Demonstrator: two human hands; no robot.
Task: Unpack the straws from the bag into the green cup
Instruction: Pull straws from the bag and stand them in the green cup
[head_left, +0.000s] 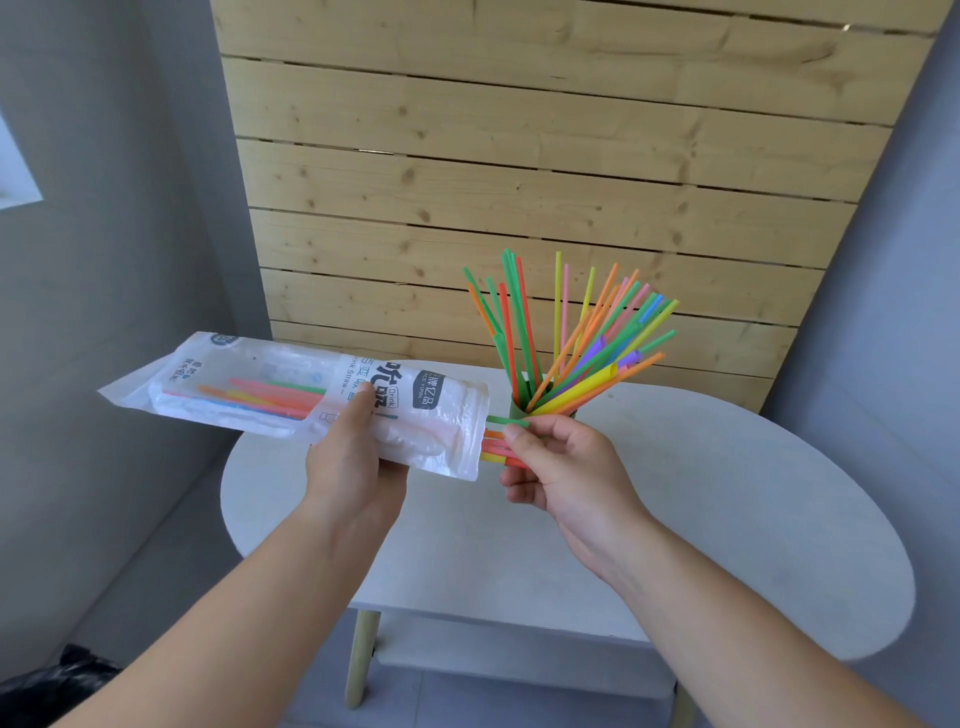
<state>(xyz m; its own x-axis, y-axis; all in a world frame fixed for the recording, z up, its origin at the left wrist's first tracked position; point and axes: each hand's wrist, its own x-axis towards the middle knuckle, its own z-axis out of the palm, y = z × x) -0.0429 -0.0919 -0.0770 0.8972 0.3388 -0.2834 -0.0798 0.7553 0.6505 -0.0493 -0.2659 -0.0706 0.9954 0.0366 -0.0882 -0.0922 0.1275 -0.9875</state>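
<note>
My left hand (349, 457) grips a clear plastic straw bag (291, 392) with printed labels, held level above the table's left side, its open mouth pointing right. Several coloured straws remain inside, and their ends (496, 448) stick out of the mouth. My right hand (558, 467) pinches those protruding straw ends between thumb and fingers. Just behind that hand stands the green cup (519, 408), mostly hidden, with many coloured straws (566, 332) fanning upward out of it.
A white oval table (701, 519) with wooden legs carries the cup near its far edge. A pine plank panel (519, 182) leans against the grey wall behind. A black bag (47, 686) lies on the floor at the lower left.
</note>
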